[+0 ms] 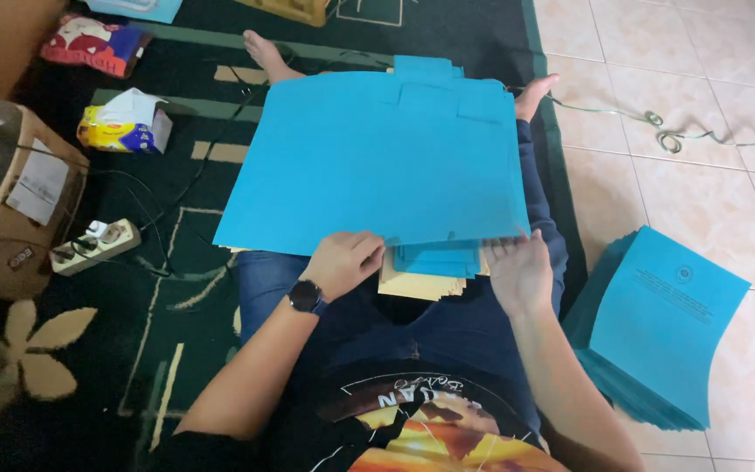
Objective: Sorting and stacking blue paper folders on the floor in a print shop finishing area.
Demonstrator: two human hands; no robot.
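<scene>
A large unfolded blue card folder (377, 157) lies across my lap and legs as I sit on the floor. My left hand (344, 262), with a black watch on the wrist, grips its near edge with the fingers curled under. My right hand (519, 269) rests at the near right corner, fingertips on the edge. Under that edge lie more blue folded sheets (437, 259) on a tan board (417, 284).
A stack of folded blue folders (657, 323) sits on the tile floor to my right. On the dark green rug to the left are a power strip (93, 245), a tissue box (126, 124) and a cardboard box (10, 205). Green ribbon (666, 131) trails over the tiles.
</scene>
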